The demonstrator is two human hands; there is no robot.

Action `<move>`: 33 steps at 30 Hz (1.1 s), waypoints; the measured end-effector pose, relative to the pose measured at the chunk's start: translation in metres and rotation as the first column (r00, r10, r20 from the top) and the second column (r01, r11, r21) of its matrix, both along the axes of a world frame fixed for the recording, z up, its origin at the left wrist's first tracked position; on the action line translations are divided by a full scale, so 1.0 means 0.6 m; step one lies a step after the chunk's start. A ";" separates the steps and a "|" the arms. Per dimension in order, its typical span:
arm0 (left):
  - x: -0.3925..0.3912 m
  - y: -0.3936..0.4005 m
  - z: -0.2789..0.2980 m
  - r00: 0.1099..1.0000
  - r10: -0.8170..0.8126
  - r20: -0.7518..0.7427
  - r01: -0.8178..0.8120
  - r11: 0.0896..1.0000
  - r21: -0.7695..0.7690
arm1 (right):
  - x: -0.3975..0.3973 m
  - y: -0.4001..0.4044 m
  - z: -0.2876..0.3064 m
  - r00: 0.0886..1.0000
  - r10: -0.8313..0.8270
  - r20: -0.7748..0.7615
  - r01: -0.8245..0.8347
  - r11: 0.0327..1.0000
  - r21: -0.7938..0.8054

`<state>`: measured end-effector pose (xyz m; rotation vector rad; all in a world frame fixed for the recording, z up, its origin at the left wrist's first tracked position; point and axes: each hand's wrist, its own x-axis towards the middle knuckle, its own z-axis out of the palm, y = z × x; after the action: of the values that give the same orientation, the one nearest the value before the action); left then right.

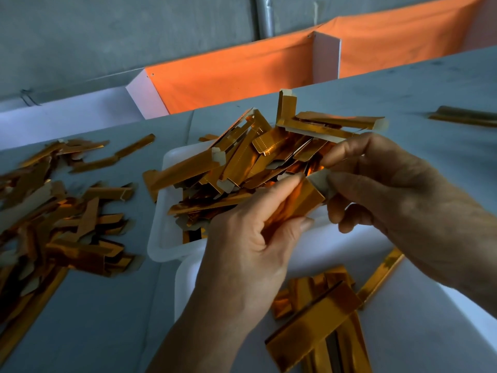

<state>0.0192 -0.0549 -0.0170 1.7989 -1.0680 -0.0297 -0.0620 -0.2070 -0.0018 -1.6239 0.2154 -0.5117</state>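
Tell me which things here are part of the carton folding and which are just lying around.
In the job: gold carton held in the left hand, its flap pinched by the right hand; far white tray heaped with loose cartons; near white tray holding a few more.
Lying about: carton heap on the table at left; gold strip far right; orange cloth; metal pipe.

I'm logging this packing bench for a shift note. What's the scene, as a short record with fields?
Work: folding a gold carton
Left hand: grips the carton's body
Right hand: pinches its grey end flap
Far tray: heaped with gold carton blanks
Near tray: holds folded cartons
Table: loose pile of blanks at left
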 end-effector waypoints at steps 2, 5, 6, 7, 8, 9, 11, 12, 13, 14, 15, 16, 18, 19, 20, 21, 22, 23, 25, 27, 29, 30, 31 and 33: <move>-0.001 0.001 0.001 1.000 -0.023 -0.006 0.023 1.000 -0.010 | 0.000 -0.003 -0.001 1.000 0.010 0.008 -0.010 0.999 -0.035; 0.000 0.002 0.001 0.998 -0.068 -0.005 0.068 0.998 -0.009 | -0.001 -0.007 0.001 0.999 0.033 0.016 -0.032 0.997 -0.073; 0.001 0.002 0.001 0.997 -0.080 0.005 0.080 0.997 -0.006 | -0.001 -0.008 0.001 0.998 0.054 0.023 -0.052 0.996 -0.075; 0.001 0.002 0.000 0.996 -0.088 0.015 0.088 0.996 -0.004 | -0.002 -0.009 0.002 0.997 0.077 0.028 -0.075 0.995 -0.070; 0.001 0.002 0.000 0.995 -0.094 0.019 0.094 0.996 -0.004 | -0.002 -0.010 0.004 0.995 0.098 0.033 -0.096 0.993 -0.062; 0.002 0.002 0.001 0.995 -0.100 0.022 0.100 0.995 -0.003 | -0.002 -0.011 0.005 0.993 0.112 0.036 -0.110 0.992 -0.056; 0.002 0.001 0.002 0.993 -0.098 0.061 0.099 0.995 -0.002 | -0.002 -0.010 0.007 0.993 0.106 0.047 -0.104 0.993 -0.061; 0.002 0.000 0.003 0.992 -0.092 0.088 0.092 0.996 0.000 | -0.002 -0.010 0.008 0.994 0.098 0.052 -0.095 0.993 -0.071; 0.002 -0.001 0.004 0.990 -0.085 0.109 0.085 0.996 0.003 | -0.002 -0.009 0.008 0.995 0.086 0.057 -0.081 0.993 -0.082; 0.002 -0.001 0.004 0.988 -0.081 0.129 0.081 0.997 0.006 | -0.003 -0.008 0.008 0.995 0.076 0.065 -0.069 0.992 -0.107; 0.002 -0.001 0.005 0.985 -0.083 0.148 0.083 0.996 0.008 | -0.003 -0.007 0.008 0.995 0.066 0.070 -0.056 0.989 -0.139; 0.001 -0.001 0.005 0.983 -0.087 0.158 0.088 0.996 0.005 | -0.002 -0.008 0.006 0.996 0.058 0.074 -0.045 0.984 -0.174; 0.001 0.000 0.005 0.990 -0.085 0.116 0.088 0.996 -0.021 | -0.001 -0.010 0.003 0.996 0.053 0.076 -0.035 0.975 -0.221; 0.001 0.001 0.005 0.994 -0.088 0.064 0.090 0.995 -0.042 | -0.001 -0.012 0.001 0.995 0.064 0.072 -0.046 0.973 -0.227; 0.001 0.003 0.004 0.995 -0.096 0.021 0.097 0.993 -0.060 | -0.002 -0.015 0.000 0.995 0.078 0.064 -0.061 0.971 -0.230; 0.001 0.003 0.004 0.995 -0.102 0.003 0.102 0.992 -0.068 | -0.003 -0.016 0.000 0.994 0.092 0.051 -0.078 0.971 -0.226; 0.001 0.004 0.004 0.994 -0.105 0.010 0.106 0.992 -0.063 | -0.004 -0.019 0.000 0.993 0.116 0.039 -0.105 0.973 -0.207; 0.001 0.004 0.005 0.994 -0.108 0.024 0.109 0.992 -0.057 | -0.005 -0.021 0.000 0.989 0.147 0.030 -0.141 0.978 -0.153; 0.002 0.003 0.006 0.992 -0.117 0.042 0.119 0.991 -0.057 | -0.007 -0.027 0.001 0.970 0.238 0.041 -0.240 0.970 0.046; 0.003 0.003 0.007 0.990 -0.131 0.057 0.135 0.988 -0.070 | -0.005 -0.031 0.003 0.947 0.312 0.075 -0.321 0.921 0.219; 0.004 0.003 0.007 0.988 -0.141 0.068 0.146 0.986 -0.078 | -0.004 -0.033 0.002 0.928 0.363 0.089 -0.373 0.886 0.276; 0.005 0.003 0.008 0.987 -0.145 0.069 0.151 0.985 -0.084 | -0.004 -0.034 0.001 0.919 0.381 0.097 -0.393 0.873 0.289; 0.005 0.003 0.008 0.986 -0.150 0.068 0.155 0.984 -0.089 | -0.004 -0.034 0.000 0.913 0.395 0.107 -0.408 0.861 0.303; 0.006 0.004 0.008 0.986 -0.157 0.059 0.163 0.982 -0.101 | -0.005 -0.035 -0.002 0.900 0.418 0.122 -0.433 0.834 0.343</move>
<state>0.0226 -0.0527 -0.0122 1.6240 -1.2266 -0.0247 -0.0649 -0.2280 -0.0029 -1.2425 -0.0859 -0.1457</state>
